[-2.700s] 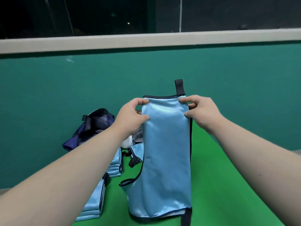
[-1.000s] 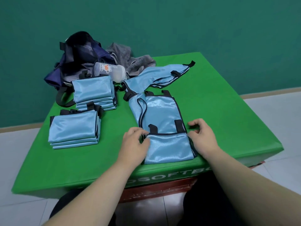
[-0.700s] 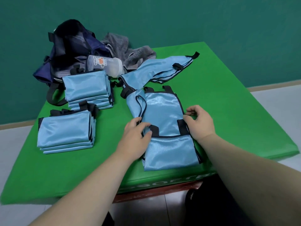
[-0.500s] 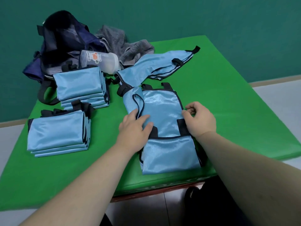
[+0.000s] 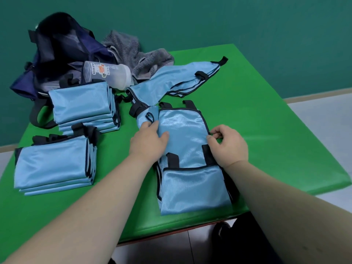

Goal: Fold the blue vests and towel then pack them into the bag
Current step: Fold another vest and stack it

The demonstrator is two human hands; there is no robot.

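Where the folding is under way (head view): a half-folded vest (image 5: 182, 134), light blue with dark trim, lies on the green mat (image 5: 266, 130) close to its near edge, lower part doubled up over the rest, two black straps showing above that fold
Person's left: the left hand (image 5: 148, 143) lies flat on that vest's left edge, fingers nearly straight and thumb spread onto the shiny cloth; it presses and grips nothing
Person's right: the right hand (image 5: 228, 145) has its fingers curled, thumb and forefinger pinching the vest's right edge
Folded already: a near stack (image 5: 51, 164) and a far stack (image 5: 82, 103) of blue vests sit on the mat's left side (one behind the other, just apart)
Not yet folded: a loose vest (image 5: 175, 80) sprawls just beyond the half-folded one
Bag (image 5: 57, 48): dark blue, slumped open at the far left corner
Towel (image 5: 133, 54): grey, crumpled beside the bag
Bottle (image 5: 108, 74): translucent, on its side between bag and loose vest
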